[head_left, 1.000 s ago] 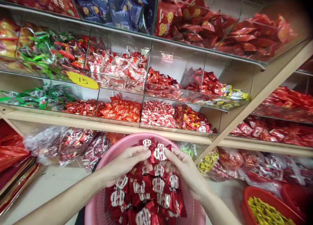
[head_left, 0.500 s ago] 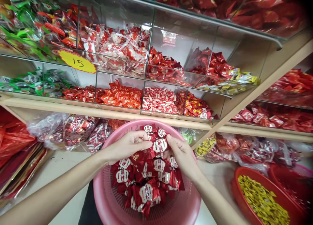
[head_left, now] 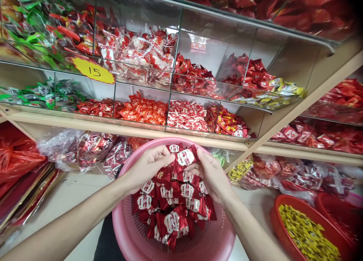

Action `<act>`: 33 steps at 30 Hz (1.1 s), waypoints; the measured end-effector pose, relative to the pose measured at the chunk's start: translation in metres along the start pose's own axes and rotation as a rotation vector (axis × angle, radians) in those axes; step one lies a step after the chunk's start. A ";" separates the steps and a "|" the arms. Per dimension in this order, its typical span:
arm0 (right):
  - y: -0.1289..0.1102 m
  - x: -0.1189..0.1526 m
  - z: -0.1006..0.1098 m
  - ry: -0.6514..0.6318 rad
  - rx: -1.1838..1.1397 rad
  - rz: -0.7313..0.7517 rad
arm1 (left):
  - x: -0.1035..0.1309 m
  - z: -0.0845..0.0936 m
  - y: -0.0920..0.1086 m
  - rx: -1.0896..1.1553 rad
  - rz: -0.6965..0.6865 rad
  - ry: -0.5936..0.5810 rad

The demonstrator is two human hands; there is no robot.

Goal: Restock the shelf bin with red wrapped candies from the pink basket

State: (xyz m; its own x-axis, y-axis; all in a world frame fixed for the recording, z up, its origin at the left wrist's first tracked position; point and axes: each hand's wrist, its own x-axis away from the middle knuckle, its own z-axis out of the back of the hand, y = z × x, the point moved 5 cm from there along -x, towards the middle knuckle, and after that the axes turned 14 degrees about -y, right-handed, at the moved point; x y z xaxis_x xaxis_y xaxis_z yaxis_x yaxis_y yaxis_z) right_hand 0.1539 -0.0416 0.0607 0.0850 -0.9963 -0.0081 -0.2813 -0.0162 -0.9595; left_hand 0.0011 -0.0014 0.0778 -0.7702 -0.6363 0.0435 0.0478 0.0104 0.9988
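In hand: one red packet (head_left: 185,157), its ends pinched by my left hand (head_left: 150,165) and right hand (head_left: 211,172), over the far side of the pink basket (head_left: 123,234). Done: packet gripped, label showing. Left: not yet released. Below: further packets (head_left: 171,221), loose in the basket. Beyond: filled shelf (head_left: 70,123).

Near the frame's centre, the left hand (head_left: 151,164) and right hand (head_left: 210,174) pinch a red packet (head_left: 185,157) above a pink basket (head_left: 176,255) of similar packets (head_left: 171,220). Candy shelves (head_left: 136,128) span the top, a yellow "15" sign (head_left: 93,70) upper left; a red tub (head_left: 275,219) sits lower right.
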 end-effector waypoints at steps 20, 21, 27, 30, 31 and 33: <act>0.003 -0.010 0.002 -0.253 0.307 -0.151 | -0.015 0.013 0.001 -0.225 0.015 -0.186; 0.004 -0.011 -0.002 -0.282 0.326 -0.144 | -0.017 0.012 0.001 -0.261 0.023 -0.214; 0.015 -0.009 -0.017 -0.206 0.207 -0.165 | -0.020 0.012 -0.007 -0.314 0.065 -0.210; 0.024 -0.006 -0.021 -0.210 0.065 -0.245 | -0.015 0.022 -0.012 -0.270 0.104 -0.026; 0.026 -0.005 -0.022 -0.229 0.050 -0.259 | -0.013 0.025 -0.013 -0.261 0.111 0.001; 0.028 -0.007 -0.021 -0.265 0.087 -0.252 | -0.010 0.032 -0.013 -0.260 0.099 0.012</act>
State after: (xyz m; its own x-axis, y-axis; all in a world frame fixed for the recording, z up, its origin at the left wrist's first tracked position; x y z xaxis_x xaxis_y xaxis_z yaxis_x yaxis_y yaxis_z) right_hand 0.1255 -0.0368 0.0400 0.3890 -0.9055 0.1697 -0.1384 -0.2396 -0.9610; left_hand -0.0121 0.0293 0.0653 -0.7460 -0.6513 0.1385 0.2853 -0.1248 0.9503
